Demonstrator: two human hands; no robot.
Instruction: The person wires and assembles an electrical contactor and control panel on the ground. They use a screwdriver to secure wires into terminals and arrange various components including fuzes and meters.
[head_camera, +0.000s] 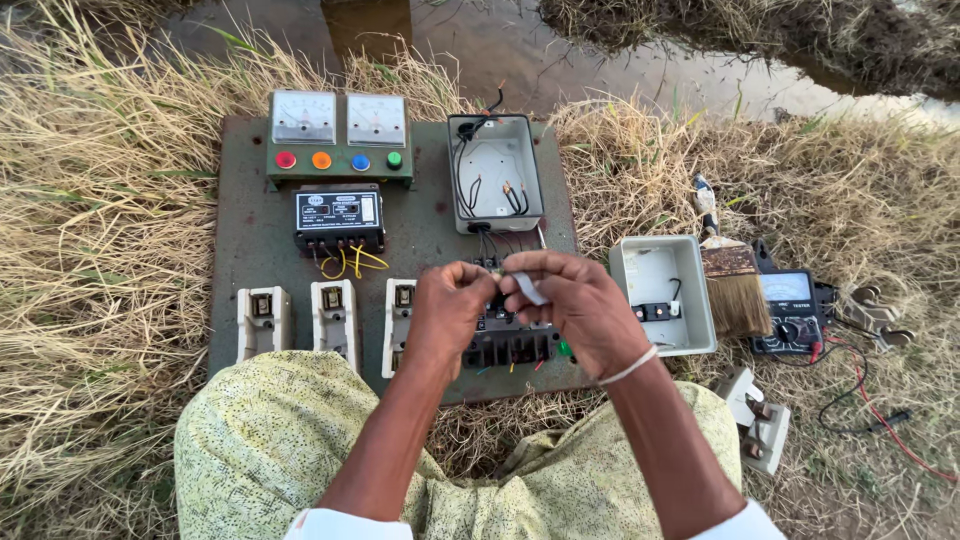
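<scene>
The panel board (255, 240) is dull grey-green with rust-brown specks, and at its far edge the meter unit (339, 135) is green with two white dials above a row of red, orange, blue and green buttons. Just nearer on the board sit a black relay box (339, 218) with yellow wires (352, 262) and three off-white fuse holders (263, 322). Right of the board lie a brown-bristled brush (735, 288), a black multimeter (793, 312) with red and black leads, and pale straw-yellow grass (90, 250); the lap cloth (265, 440) is pale yellow-green with fine dark speckles.

Two white meter dials (340, 119) on green panel, beyond hands. Black relay's white label (340, 209) just beyond left hand (450, 305). Tester's pale dial (786, 288) right of right hand (575, 305).
</scene>
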